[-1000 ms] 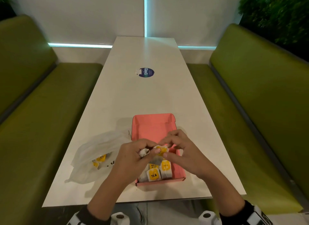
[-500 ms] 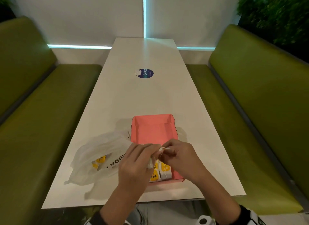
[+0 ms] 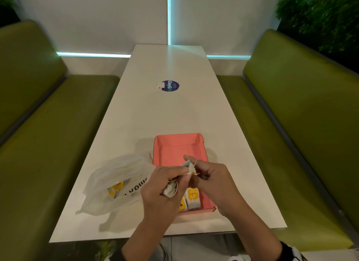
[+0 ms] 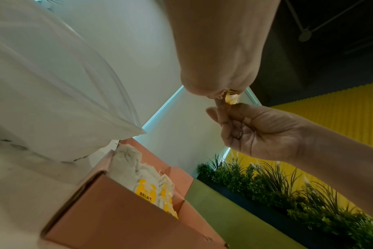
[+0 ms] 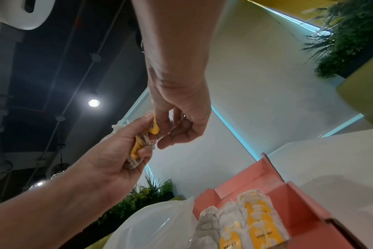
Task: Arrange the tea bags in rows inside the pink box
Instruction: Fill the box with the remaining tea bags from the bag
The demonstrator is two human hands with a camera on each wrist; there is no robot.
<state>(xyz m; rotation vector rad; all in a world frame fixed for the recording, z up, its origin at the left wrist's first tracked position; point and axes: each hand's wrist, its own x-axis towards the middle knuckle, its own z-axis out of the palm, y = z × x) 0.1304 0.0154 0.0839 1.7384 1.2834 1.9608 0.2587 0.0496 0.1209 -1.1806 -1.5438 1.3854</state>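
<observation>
The pink box (image 3: 177, 150) lies open on the white table (image 3: 165, 113), its far half bare. A few tea bags (image 3: 192, 197) with yellow labels stand in a row at its near end, also seen in the wrist views (image 4: 147, 188) (image 5: 256, 224). Above the near half, my left hand (image 3: 180, 175) grips a small bundle of tea bags (image 5: 138, 148). My right hand (image 3: 195, 169) pinches a yellow tag (image 5: 154, 129) and its string at the top of that bundle. The two hands touch.
A crumpled clear plastic bag (image 3: 120, 179) with more tea bags (image 3: 116, 186) lies just left of the box. A round blue sticker (image 3: 170, 86) sits mid-table. Green benches (image 3: 291, 115) flank the table, with plants (image 3: 326, 18) behind.
Both hands stayed together over the near half of the box. The left hand turned and closed round the bundle, and the right hand's fingers shifted to the tag at its top.
</observation>
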